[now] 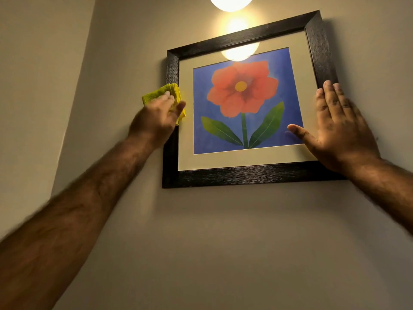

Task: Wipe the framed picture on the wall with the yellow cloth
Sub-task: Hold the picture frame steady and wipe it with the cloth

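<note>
A framed picture [243,173] with a dark frame, cream mat and a red flower on blue hangs on the wall above me. My left hand [157,116] presses a folded yellow cloth [156,93] against the frame's left edge, about halfway up. My right hand [337,128] lies flat with fingers together against the frame's right side, its thumb resting on the glass near the lower right corner of the print. The hand hides part of the right frame rail.
A lit round lamp [231,2] glows above the picture and reflects in the glass near the top. A wall corner [73,104] runs down to the left of the frame. Bare beige wall [223,242] spreads below.
</note>
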